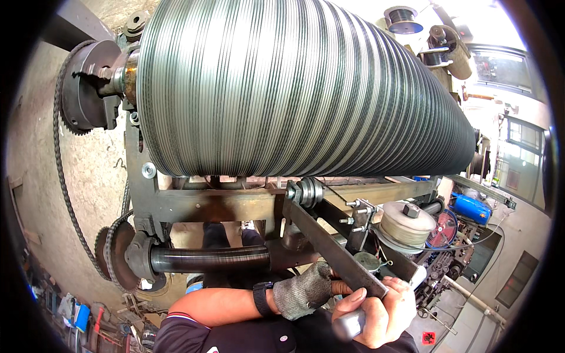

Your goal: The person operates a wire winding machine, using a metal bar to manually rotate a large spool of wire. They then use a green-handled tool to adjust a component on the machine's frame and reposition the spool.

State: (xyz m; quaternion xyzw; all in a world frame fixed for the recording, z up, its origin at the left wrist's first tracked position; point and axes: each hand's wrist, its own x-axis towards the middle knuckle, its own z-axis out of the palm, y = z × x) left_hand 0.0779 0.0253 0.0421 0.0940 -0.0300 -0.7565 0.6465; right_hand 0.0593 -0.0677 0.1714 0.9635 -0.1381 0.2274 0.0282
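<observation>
My left hand (303, 292), in a grey knitted fingerless glove, is curled under a flat steel bar (329, 250) of a pivoted arm assembly; what its fingers hold is hidden. My bare right hand (382, 315) is closed round a metal handle (348, 323) at the bar's near end. Beside the bar are a pale spool (406, 229), threaded bolts and a small round disc (366, 263). A pulley (306, 191) sits at the bar's far end, just below a large roller (294, 88) closely wound with grey and dark strands.
A steel frame (229, 205) carries the roller, a chain (59, 147), sprockets (109, 253) and a shaft (209, 259). A fan (441, 229), blue tank (471, 207) and machinery stand at right. Wire reels (403, 20) are at back right; assorted items (82, 317) lie lower left.
</observation>
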